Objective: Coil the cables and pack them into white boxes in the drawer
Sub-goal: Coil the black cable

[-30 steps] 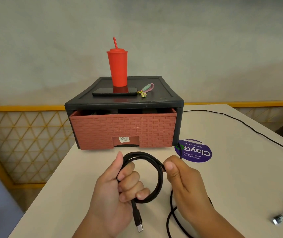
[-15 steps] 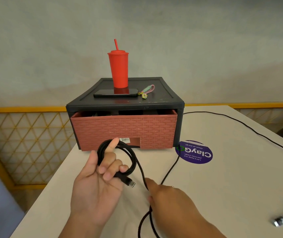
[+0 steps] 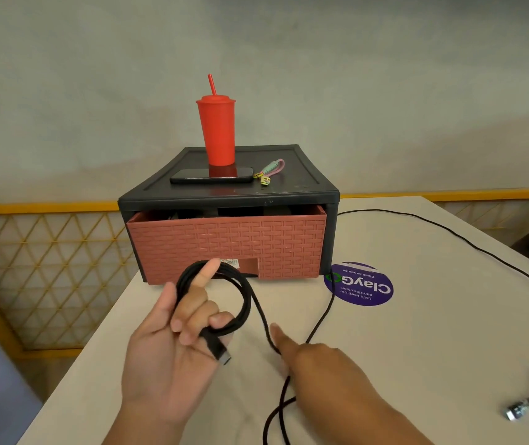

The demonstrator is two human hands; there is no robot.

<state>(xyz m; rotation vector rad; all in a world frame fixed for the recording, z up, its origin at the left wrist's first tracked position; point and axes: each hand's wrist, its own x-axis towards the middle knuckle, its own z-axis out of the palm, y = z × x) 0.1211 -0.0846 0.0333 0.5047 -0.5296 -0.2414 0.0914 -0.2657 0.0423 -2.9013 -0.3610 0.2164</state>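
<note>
Head view: coiling step in hand, with the cable part wound near the front edge of the surface.
The left hand grips a few black loops of the cable, fingers curled round them and the plug hanging below. The right hand lies over the loose run just beside it, and I cannot tell whether it pinches the strand. Next, I judge, it must lift more slack into another loop. The thin, limp tail trails past the barely open drawer toward the right edge.
</note>
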